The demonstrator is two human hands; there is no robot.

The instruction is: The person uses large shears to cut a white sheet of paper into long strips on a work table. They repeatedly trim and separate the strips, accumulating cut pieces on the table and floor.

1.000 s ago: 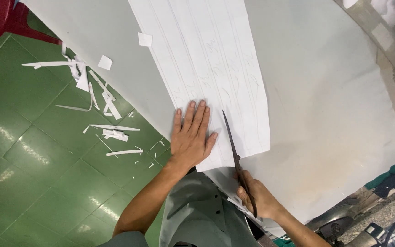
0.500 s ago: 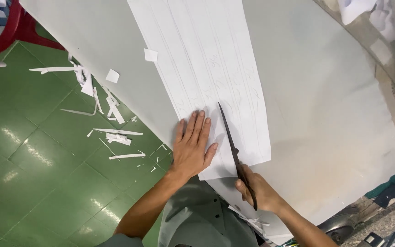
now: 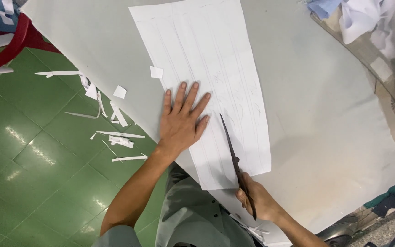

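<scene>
The left hand had slid up the white paper, fingers spread flat; the right hand, closed around dark scissors, cut near the bench's near edge.

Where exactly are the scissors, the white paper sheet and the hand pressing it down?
scissors [image 3: 230,145]: head view, on the dark blade lying over the paper.
white paper sheet [image 3: 206,50]: head view, on its bare upper part.
left hand [image 3: 179,123]: head view, on the back of the hand, flat on the sheet.
</scene>
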